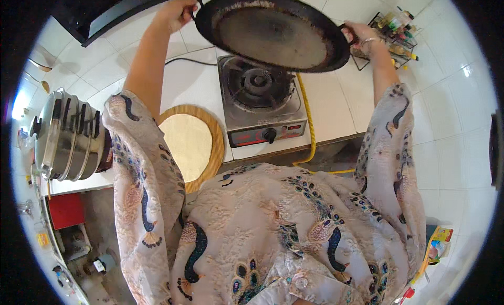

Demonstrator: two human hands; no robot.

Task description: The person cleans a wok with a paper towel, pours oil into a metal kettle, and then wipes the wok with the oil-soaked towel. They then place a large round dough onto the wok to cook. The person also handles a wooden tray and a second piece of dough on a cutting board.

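Over the rear part of the gas stove [265,119], as seen from the head, a wide dark pan [273,35] hangs clear of support in a two-handed hold. Left hand [180,14]: fingers closed on the left loop handle. Right hand [362,36]: closed around the opposite handle, though the exact finger wrap is too small to tell. Gripping at both ends probably shares the weight and keeps the broad rim steady; arms are spread to match its width. The pan sits tilted, right end lower in view; height above the burner [258,80] cannot be judged. To the left of the stove, a pale flat dough round [187,142] lies on a ribbed round board [218,140], presumably to keep it off the counter [331,103] yet within reach. A yellow hose [308,108] runs down the stove's right side, apparently routed away from the burner.
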